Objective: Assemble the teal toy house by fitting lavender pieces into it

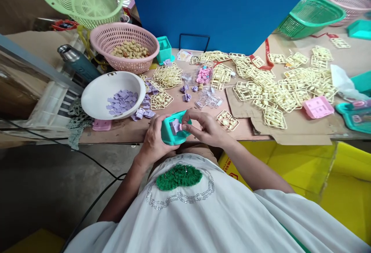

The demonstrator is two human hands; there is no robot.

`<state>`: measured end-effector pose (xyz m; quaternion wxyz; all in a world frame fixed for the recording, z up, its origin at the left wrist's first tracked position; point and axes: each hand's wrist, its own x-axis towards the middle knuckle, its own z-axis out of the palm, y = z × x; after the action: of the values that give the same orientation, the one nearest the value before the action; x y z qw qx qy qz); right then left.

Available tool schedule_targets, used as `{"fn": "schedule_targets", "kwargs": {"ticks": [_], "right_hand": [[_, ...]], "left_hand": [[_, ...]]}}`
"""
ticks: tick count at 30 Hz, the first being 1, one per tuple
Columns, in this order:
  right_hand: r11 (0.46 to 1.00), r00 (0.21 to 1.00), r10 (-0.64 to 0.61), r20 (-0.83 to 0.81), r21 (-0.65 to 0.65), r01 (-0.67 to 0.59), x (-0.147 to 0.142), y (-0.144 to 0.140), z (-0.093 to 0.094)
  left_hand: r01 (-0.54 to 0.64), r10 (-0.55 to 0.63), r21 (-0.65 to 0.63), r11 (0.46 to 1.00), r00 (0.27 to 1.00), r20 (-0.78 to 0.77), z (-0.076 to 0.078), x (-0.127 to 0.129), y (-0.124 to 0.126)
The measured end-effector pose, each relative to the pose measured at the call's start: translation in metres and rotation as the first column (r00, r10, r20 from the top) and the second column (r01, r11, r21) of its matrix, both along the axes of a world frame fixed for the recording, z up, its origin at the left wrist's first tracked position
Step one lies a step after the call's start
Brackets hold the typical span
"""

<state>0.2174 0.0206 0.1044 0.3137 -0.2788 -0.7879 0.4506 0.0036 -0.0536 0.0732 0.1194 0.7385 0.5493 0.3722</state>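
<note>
My left hand (152, 140) is wrapped round a teal plastic box (171, 139), held tilted over the table's front edge. Inside the box sits a lilac plastic piece (175, 127). My right hand (204, 127) pinches a small pink part (182, 127) against that lilac piece; the fingertips hide much of it. Just beyond my hands lie loose lilac pieces (143, 113), a cream frame of moulded parts (228, 120) and clear plastic parts (209, 98).
A white bowl (87, 100) of lilac pieces and a pink basket (100, 44) of peanuts stand at the left. Piled cream frames (261, 81) cover the right side. A blue panel (220, 9) rises behind. Below right is a yellow box (344, 191).
</note>
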Motion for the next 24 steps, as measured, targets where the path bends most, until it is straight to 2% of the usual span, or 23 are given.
{"fn": "schedule_targets", "kwargs": {"ticks": [5,12,16,19,24], "right_hand": [[0.992,0.999,-0.035,0.028,0.123,0.031,0.003,-0.005,0.006],[0.949,0.987,-0.137,0.087,0.296,0.105,-0.002,-0.018,0.013],[0.939,0.979,-0.158,0.127,0.326,0.110,-0.002,-0.021,0.012],[0.937,0.980,-0.124,0.158,0.344,0.063,-0.001,-0.020,0.009],[0.963,0.993,-0.063,0.101,0.266,0.034,-0.001,-0.016,0.003]], "left_hand": [[-0.001,0.001,-0.008,1.000,1.000,-0.026,0.004,0.001,0.000],[0.018,-0.014,0.039,0.999,0.995,-0.102,0.009,0.003,0.001],[-0.001,0.007,0.062,0.998,0.995,-0.099,0.010,0.003,0.000],[-0.020,0.025,0.052,0.998,0.995,-0.095,0.010,0.004,-0.001],[-0.046,0.052,0.052,0.998,0.991,-0.121,0.009,0.006,-0.004]]}}
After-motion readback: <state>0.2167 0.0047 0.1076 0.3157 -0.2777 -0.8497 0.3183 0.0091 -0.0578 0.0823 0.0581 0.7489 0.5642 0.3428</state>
